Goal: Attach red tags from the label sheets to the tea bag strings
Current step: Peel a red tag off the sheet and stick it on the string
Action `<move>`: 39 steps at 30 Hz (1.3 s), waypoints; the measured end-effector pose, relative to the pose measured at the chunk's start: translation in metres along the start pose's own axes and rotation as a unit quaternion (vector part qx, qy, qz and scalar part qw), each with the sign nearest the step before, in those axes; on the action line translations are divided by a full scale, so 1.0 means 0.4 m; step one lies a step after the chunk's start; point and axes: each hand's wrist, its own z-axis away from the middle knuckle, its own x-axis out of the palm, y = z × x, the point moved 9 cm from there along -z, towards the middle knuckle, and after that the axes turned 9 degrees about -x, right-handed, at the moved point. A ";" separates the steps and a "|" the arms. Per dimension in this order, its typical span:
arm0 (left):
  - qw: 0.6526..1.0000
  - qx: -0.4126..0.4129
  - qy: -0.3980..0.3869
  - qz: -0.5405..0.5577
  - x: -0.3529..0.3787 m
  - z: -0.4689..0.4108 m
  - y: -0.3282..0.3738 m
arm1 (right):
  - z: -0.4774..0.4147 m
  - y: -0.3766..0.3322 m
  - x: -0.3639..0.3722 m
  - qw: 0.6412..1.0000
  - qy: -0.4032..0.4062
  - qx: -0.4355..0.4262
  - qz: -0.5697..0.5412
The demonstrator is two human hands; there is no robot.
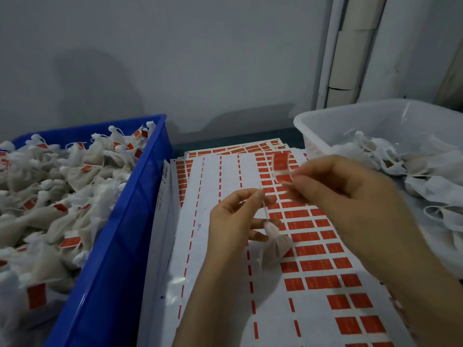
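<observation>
- red tag (281,169): up in the air above the label sheets, pinched at its right edge by thumb + forefinger of right hand (350,194); motion-blurred, looks like two red parts one above the other, can't tell if folded
- string (265,209): thin, white, runs approx vertical from left-hand fingertips down to the bag; top end is just below-left of the tag, can't tell if they touch
- tea bag (275,244): small white gauze pouch, hangs from the string w/ gathered neck up, beside the left-hand fingers, over the red-printed part of the top sheet
- left hand (233,219): thumb + forefinger closed on the string's top end; other fingers loosely curled below, near the bag's neck
- right hand: grips the tag only, other fingers curled in; sits right of & slightly higher than left hand
- label sheets (230,171): loose stack lying between the two bins; top sheet's left cols are bare white w/ thin red slivers, right cols carry red labels (315,265)
- blue crate (120,246): left of sheets, heaped w/ tagged bags (62,196), red tags showing among them
- clear tub (350,108): right of sheets, beyond right hand, holds untagged bags (375,151) w/ loose strings
- grey wall (175,58) behind it all; pale pipe (350,46) runs up at far right
</observation>
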 end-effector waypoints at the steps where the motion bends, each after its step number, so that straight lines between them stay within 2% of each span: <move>1: 1.000 0.002 -0.001 0.000 0.000 -0.001 0.000 | -0.033 0.017 0.020 1.000 -0.006 0.001 -0.019; 5: 1.000 0.003 0.019 0.001 -0.015 -0.011 -0.009 | -0.088 0.111 0.077 0.998 0.018 0.011 -0.057; 11: 1.000 0.000 0.021 0.006 -0.009 -0.019 -0.021 | -0.031 0.233 0.106 0.978 0.053 0.096 -0.179; 15: 1.000 0.012 0.009 0.012 -0.003 -0.011 -0.022 | -0.033 0.206 0.115 0.970 0.026 0.066 -0.234; 24: 1.000 -0.002 0.006 0.029 -0.004 -0.020 -0.028 | -0.038 0.165 0.128 0.991 -0.023 -0.012 -0.135; 39: 0.996 -0.017 -0.023 0.079 0.011 -0.014 -0.025 | -0.031 0.179 0.133 0.991 -0.022 -0.001 -0.132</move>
